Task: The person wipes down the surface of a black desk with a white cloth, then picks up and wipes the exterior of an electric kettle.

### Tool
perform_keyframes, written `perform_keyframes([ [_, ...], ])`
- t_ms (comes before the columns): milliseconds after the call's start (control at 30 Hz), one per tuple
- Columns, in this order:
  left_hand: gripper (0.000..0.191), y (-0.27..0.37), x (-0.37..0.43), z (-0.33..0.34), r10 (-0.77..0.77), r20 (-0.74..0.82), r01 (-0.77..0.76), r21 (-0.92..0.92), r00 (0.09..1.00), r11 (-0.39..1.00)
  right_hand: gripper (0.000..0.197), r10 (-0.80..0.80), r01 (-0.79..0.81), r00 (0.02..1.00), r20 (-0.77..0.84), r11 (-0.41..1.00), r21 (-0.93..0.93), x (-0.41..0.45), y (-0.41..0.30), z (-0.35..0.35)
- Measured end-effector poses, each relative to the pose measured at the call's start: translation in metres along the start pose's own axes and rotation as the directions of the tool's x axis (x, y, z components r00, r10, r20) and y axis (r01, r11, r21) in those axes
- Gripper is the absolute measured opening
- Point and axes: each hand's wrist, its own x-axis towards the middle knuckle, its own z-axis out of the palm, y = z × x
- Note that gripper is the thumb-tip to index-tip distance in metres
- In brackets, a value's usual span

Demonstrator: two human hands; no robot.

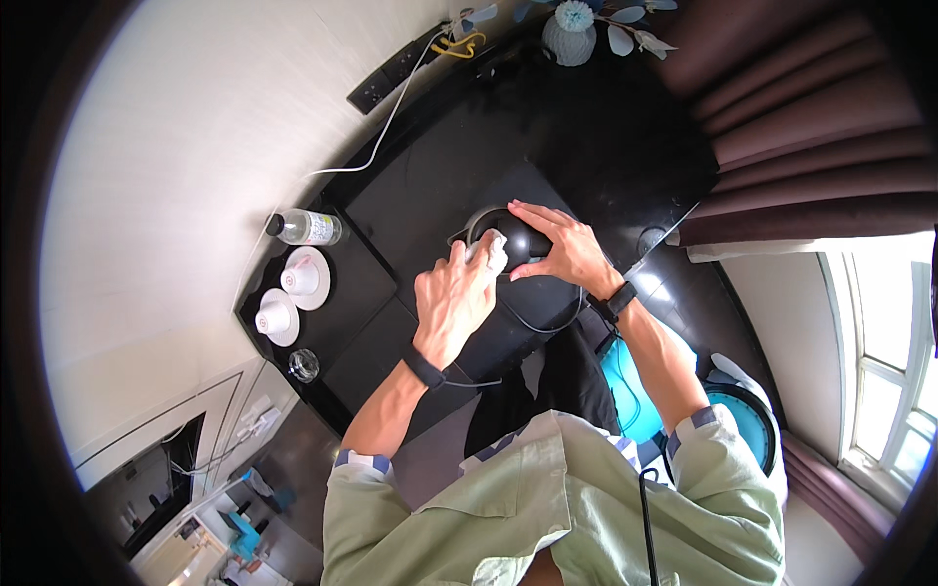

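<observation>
A dark, rounded kettle [516, 233] with a metal rim and what looks like a spout stands on the black desk [410, 212] before me. My left hand [458, 293] pinches a crumpled white cloth [489, 253] and presses it against the kettle's left side. On the other side, my right hand [564, 249] spreads over the kettle, thumb below and fingers above, steadying it. Parts of the kettle lie hidden under both hands. A thin grey cord [546, 331] loops over the desk below it.
Along the left edge lie a capped bottle [308, 227], two white cups [299, 278] on saucers and a small glass dish [303, 364]. A flower vase [570, 44] stands at the far end. Brown curtains [806, 132] hang at right. A blue-lidded bin [740, 425] is beside me.
</observation>
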Motion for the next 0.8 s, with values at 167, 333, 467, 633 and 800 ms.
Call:
perform_keyframes([
  [167, 0.057, -0.024, 0.016, 0.002, 0.115, 0.032, -0.115, 0.003, 0.993, 0.993, 0.097, -0.003, 0.009, 0.997, -0.08, 0.997, 0.082, -0.002, 0.001, 0.013],
  [333, 0.06, -0.022, -0.013, 0.005, 0.092, 0.067, -0.089, -0.046, 0.994, 0.995, 0.102, 0.117, -0.117, 0.993, -0.023, 0.993, 0.019, -0.008, -0.007, 0.007],
  [467, 0.063, -0.037, -0.008, -0.005, 0.141, 0.099, -0.14, -0.02, 0.985, 0.99, 0.1, 0.131, -0.131, 0.991, 0.001, 0.99, 0.048, -0.008, -0.011, 0.009],
  [633, 0.064, -0.042, 0.024, -0.003, 0.196, 0.106, -0.193, -0.04, 0.975, 0.98, 0.098, 0.142, -0.141, 0.99, -0.019, 0.989, 0.033, -0.01, -0.009, 0.012],
  [800, 0.069, -0.035, -0.011, 0.004, 0.175, 0.121, -0.174, -0.025, 0.977, 0.984, 0.098, 0.155, -0.154, 0.988, -0.009, 0.986, 0.064, -0.011, -0.013, 0.008],
])
